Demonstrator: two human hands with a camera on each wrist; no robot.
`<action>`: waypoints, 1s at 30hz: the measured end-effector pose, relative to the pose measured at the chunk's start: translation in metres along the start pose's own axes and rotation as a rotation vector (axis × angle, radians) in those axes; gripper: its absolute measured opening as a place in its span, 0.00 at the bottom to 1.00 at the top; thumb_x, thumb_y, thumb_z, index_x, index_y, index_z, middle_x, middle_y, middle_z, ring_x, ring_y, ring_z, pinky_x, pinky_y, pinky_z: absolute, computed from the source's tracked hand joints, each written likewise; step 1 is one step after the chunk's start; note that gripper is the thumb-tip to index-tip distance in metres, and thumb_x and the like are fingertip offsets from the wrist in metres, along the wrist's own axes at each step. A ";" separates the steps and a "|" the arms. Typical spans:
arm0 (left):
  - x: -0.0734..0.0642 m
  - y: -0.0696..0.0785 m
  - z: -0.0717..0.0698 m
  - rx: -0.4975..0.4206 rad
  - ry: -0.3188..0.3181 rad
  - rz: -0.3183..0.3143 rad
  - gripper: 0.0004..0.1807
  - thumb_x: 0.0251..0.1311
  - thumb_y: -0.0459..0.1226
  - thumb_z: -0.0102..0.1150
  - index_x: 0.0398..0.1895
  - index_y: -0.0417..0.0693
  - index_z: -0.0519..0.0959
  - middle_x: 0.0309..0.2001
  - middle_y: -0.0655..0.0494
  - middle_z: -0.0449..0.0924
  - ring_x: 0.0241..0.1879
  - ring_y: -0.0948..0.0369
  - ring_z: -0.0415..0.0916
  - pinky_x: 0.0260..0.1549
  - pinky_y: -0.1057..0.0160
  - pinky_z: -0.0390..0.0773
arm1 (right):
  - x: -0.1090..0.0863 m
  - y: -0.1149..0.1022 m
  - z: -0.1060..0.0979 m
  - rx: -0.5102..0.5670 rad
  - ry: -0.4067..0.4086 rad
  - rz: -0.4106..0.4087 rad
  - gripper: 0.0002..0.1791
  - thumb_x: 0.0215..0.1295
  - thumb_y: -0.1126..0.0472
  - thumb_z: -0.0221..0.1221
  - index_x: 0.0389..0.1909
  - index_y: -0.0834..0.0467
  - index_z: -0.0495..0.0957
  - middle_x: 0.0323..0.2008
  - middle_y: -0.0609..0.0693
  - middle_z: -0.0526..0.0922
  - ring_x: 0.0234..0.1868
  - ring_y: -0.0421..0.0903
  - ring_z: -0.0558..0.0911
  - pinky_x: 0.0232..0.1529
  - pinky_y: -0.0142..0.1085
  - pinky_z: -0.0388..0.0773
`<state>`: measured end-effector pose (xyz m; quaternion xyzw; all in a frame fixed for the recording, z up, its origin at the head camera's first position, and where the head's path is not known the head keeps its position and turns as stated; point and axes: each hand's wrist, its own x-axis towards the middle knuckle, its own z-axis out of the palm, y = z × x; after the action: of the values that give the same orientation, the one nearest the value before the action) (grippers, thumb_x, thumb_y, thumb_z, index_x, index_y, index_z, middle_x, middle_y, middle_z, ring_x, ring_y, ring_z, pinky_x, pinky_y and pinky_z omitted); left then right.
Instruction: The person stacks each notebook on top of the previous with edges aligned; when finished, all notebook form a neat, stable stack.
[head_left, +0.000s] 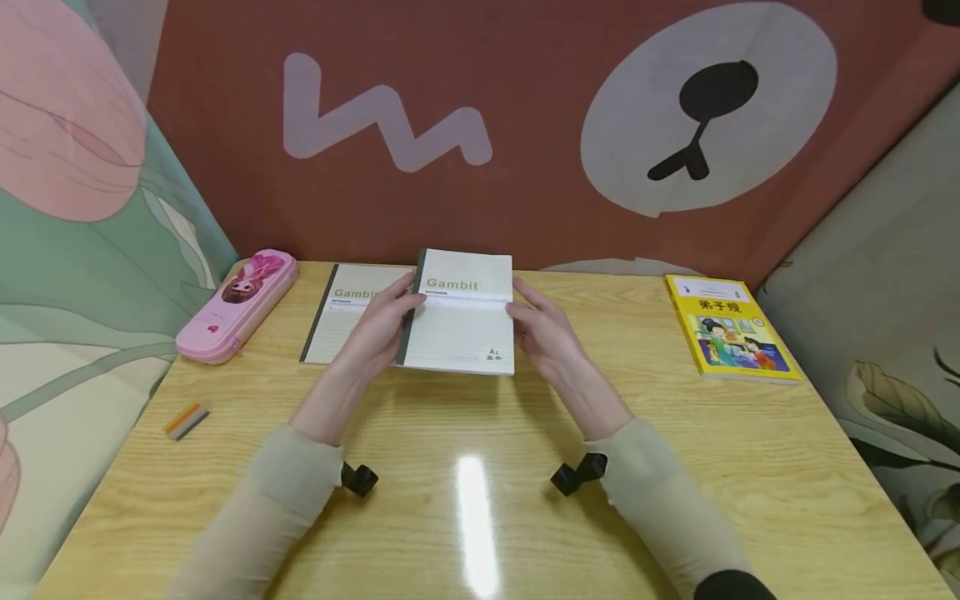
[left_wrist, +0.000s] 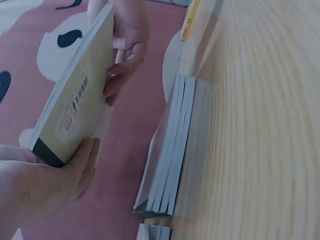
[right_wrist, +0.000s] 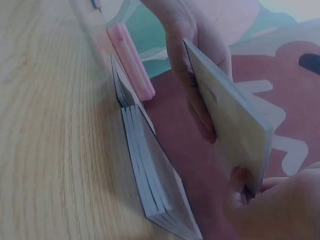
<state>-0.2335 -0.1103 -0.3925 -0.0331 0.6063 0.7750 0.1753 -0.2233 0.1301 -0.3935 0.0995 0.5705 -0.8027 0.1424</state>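
Observation:
Both hands hold a white Gambit notebook (head_left: 465, 329) with a dark spine strip, raised above the table. My left hand (head_left: 381, 323) grips its left edge, and my right hand (head_left: 547, 329) grips the right edge. Its back, with a barcode, faces the left wrist camera. Below it, a stack of notebooks (left_wrist: 167, 150) lies on the table, apart from the held one; the held notebook hides it in the head view. Beside that stack, on the left, lies another Gambit notebook (head_left: 322, 325), partly covered by my left hand.
A pink pencil case (head_left: 238, 308) lies at the back left of the wooden table (head_left: 420, 500). Nearer, a small orange and grey eraser-like block (head_left: 187, 421) rests. At the right is a yellow picture-covered book (head_left: 731, 329). A patterned wall (head_left: 525, 200) borders the back edge.

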 end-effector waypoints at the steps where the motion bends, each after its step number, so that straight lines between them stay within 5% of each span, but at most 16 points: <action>1: 0.002 -0.001 0.000 -0.003 0.010 0.006 0.37 0.78 0.37 0.46 0.85 0.55 0.45 0.82 0.56 0.54 0.80 0.61 0.54 0.80 0.57 0.58 | 0.002 0.001 0.000 0.007 0.006 -0.001 0.35 0.77 0.67 0.53 0.81 0.48 0.57 0.58 0.51 0.83 0.46 0.41 0.81 0.50 0.30 0.78; 10: 0.018 -0.007 -0.001 0.012 0.066 0.050 0.38 0.79 0.37 0.42 0.84 0.46 0.40 0.86 0.52 0.36 0.85 0.58 0.33 0.85 0.58 0.38 | 0.022 0.008 -0.001 0.021 0.039 -0.030 0.31 0.78 0.68 0.49 0.79 0.59 0.59 0.72 0.57 0.72 0.53 0.41 0.80 0.53 0.30 0.77; 20: 0.031 -0.013 -0.011 -0.061 0.089 0.069 0.38 0.78 0.35 0.44 0.85 0.47 0.40 0.86 0.50 0.39 0.85 0.58 0.38 0.85 0.59 0.42 | 0.042 0.015 0.000 0.058 0.105 -0.038 0.26 0.77 0.68 0.50 0.73 0.66 0.65 0.52 0.51 0.79 0.45 0.39 0.80 0.48 0.27 0.80; 24: 0.037 -0.016 -0.015 -0.086 0.087 0.067 0.38 0.78 0.33 0.42 0.84 0.44 0.40 0.85 0.46 0.40 0.85 0.56 0.39 0.84 0.60 0.43 | 0.050 0.018 -0.001 0.081 0.119 -0.029 0.26 0.76 0.69 0.50 0.73 0.68 0.65 0.52 0.53 0.79 0.42 0.38 0.80 0.45 0.25 0.80; 30: 0.040 -0.014 -0.017 -0.088 0.091 0.064 0.38 0.77 0.32 0.42 0.84 0.41 0.40 0.85 0.44 0.41 0.84 0.56 0.41 0.84 0.61 0.44 | 0.058 0.023 -0.002 0.071 0.103 -0.029 0.31 0.75 0.69 0.51 0.77 0.68 0.58 0.74 0.59 0.68 0.62 0.46 0.77 0.69 0.34 0.75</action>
<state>-0.2694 -0.1148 -0.4205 -0.0567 0.5797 0.8038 0.1209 -0.2695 0.1183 -0.4336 0.1373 0.5495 -0.8183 0.0975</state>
